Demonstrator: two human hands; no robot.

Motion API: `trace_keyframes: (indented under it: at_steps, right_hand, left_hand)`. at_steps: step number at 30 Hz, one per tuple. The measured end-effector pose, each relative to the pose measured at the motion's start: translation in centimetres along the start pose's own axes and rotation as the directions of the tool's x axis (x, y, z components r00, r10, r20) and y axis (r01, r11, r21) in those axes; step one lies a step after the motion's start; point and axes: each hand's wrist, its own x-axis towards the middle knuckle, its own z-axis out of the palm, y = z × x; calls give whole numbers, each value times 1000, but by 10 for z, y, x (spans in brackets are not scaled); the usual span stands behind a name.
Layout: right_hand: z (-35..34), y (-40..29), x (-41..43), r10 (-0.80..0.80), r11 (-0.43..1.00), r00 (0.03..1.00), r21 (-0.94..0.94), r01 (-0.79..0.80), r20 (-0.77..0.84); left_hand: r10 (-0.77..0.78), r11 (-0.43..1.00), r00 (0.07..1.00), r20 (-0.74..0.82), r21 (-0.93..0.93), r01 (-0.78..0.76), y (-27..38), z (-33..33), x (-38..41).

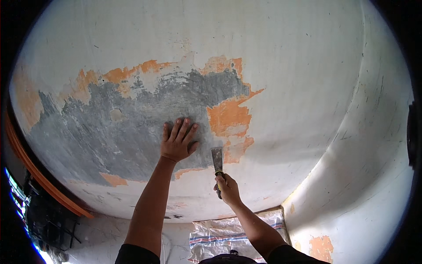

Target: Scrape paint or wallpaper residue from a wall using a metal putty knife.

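Observation:
My left hand [178, 142] lies flat with fingers spread on a bare grey patch [138, 132] of the wall. In my right hand [227, 189] is a putty knife [217, 160] with a dark and yellow handle, its blade pointing up the wall. The blade's tip is at the right border of the grey patch, beside ragged orange paint [230, 117]; whether it touches the surface I cannot tell. Around these patches the wall carries white paint [296, 99], with more orange strips along the upper border.
A side wall [362, 158] meets this one at a corner on the right, with an orange patch [321, 249] low down. A crumpled woven plastic sheet [217, 237] lies at the wall's foot. An orange-brown frame [49, 184] edges the left, beside dark furniture [49, 217].

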Motion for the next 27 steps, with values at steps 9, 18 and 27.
trace_keyframes:
  at_steps: [9,18,27]
  right_hand:
    - [4,-18,9,-64,995,993,-82,56,-98]
    - [13,-86,28,-151,984,988,93,154,-40]
    - [12,-50,10,-15,993,1000,113,18,-26]
  left_hand:
    - [-2,999,1000,2,-36,2,1,2,6]
    - [-15,999,1000,16,-36,16,-7,-3,-1]
    - [-17,1000,1000,-9,-21,17,-3,-2,-1]
